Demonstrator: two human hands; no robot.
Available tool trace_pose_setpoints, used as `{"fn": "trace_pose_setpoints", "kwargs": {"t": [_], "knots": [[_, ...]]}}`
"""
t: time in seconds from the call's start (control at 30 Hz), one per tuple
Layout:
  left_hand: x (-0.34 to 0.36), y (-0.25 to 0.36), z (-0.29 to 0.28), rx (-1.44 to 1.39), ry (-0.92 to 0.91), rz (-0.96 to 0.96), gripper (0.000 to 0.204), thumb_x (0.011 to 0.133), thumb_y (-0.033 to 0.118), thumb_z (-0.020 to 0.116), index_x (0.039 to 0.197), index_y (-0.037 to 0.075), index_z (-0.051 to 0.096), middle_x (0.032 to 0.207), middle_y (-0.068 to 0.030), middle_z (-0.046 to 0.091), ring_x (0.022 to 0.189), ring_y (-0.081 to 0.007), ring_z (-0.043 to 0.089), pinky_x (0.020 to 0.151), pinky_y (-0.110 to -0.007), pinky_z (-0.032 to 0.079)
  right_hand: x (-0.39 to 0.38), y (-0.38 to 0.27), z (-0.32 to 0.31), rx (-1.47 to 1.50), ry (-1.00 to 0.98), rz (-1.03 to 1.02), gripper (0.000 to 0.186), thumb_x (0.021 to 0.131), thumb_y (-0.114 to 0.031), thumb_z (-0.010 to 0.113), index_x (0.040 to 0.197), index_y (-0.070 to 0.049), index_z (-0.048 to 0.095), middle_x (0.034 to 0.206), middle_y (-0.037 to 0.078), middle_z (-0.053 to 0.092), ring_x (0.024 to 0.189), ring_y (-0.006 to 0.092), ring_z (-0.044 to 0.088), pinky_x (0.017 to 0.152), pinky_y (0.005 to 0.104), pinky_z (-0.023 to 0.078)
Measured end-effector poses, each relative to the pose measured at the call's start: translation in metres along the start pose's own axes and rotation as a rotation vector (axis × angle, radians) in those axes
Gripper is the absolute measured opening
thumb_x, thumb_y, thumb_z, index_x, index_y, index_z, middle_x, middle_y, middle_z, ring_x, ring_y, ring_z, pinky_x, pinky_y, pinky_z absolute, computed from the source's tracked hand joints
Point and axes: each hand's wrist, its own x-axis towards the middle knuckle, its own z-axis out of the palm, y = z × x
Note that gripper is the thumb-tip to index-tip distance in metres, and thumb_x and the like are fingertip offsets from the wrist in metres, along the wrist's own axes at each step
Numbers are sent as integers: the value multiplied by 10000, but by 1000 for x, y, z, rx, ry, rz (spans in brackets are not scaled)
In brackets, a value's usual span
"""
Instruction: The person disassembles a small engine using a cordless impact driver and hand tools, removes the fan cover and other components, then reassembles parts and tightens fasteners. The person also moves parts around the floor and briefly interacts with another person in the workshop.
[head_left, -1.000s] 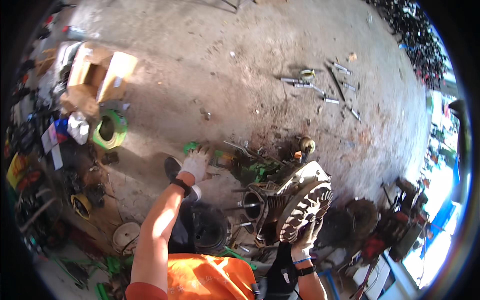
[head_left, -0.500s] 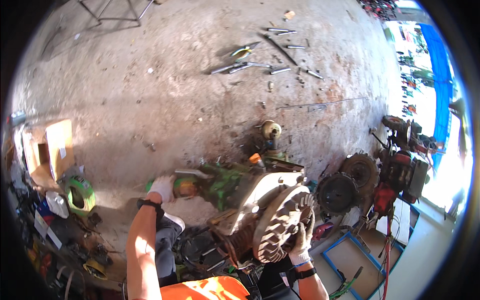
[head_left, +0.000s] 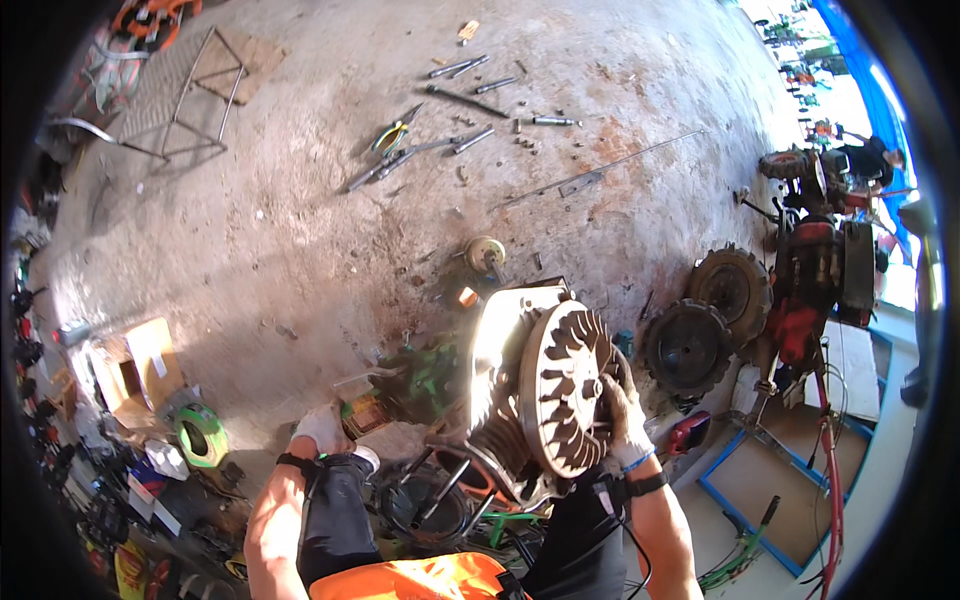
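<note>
A small engine (head_left: 493, 330) with a pale metal housing is in front of my lap. On its right side sits a round flywheel (head_left: 568, 390) with curved fan blades and a hub in the middle. My right hand (head_left: 627, 415), in a light work glove, closes on the flywheel's right side, its fingers near the hub. To the left runs a blurred green machine part (head_left: 425, 375). My gloved left hand (head_left: 325, 430) is against that part's labelled left end, its fingers partly hidden. Cooling fins (head_left: 500, 445) show below the housing.
Metal rods, pliers (head_left: 391, 138) and small bolts lie scattered on the concrete floor ahead. Two lugged wheels (head_left: 690, 355) and a red machine (head_left: 800, 300) stand at the right. A green ring-shaped roll (head_left: 201, 435) and an open cardboard box (head_left: 150, 360) are at the left.
The engine has tilted, so the flywheel's bladed face shows more fully. My right hand stays on the flywheel. The whole view has shifted, bringing a metal frame further in at upper left.
</note>
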Motion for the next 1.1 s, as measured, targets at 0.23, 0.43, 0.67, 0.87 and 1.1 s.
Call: {"fn": "trace_pose_setpoints", "kwargs": {"t": [0.23, 0.43, 0.67, 0.87, 1.1], "knots": [[-71, 78, -39, 44, 71, -53, 1041, 665, 421, 961, 1514, 2, 528, 1355, -289, 715, 1271, -438, 696, 1066, -495, 574, 53, -35, -70, -318, -98, -127, 572, 1088, -350, 665, 1595, -98, 577, 1476, 97, 677, 1255, 190, 674, 1054, 332, 556], [-123, 145, -43, -14, 167, -22, 1084, 660, 419, 963, 1568, 39, 510, 1327, -281, 737, 1247, -441, 712, 1064, -463, 576, 94, -41, -116, 324, -229, 58, 564, 1085, -293, 683, 1572, -27, 580, 1438, 80, 701, 1248, 172, 674, 1032, 324, 578], [-166, 236, -87, 94, 156, -74, 978, 716, 434, 928, 1550, 117, 527, 1118, -222, 786, 1019, -396, 782, 902, -497, 639, 32, -44, -147, -391, 135, -345, 780, 1113, -581, 588, 1709, -122, 381, 1355, 218, 743, 1217, 273, 724, 1042, 408, 580], [-188, 300, -119, 242, 166, -78, 965, 780, 392, 878, 1595, 98, 453, 1159, -246, 781, 1085, -436, 768, 963, -511, 614, 51, -73, -146, 93, 211, -131, 811, 1056, -455, 742, 1699, -110, 389, 1410, 184, 713, 905, 214, 767, 766, 374, 635], [-201, 349, -127, 459, 342, 53, 958, 797, 400, 863, 1588, 75, 430, 1178, -227, 767, 1129, -426, 743, 975, -507, 595, 65, -56, -163, -326, 439, -293, 736, 1106, -409, 577, 1731, -138, 298, 1632, 257, 515, 1329, 398, 651, 1112, 436, 527]]}}
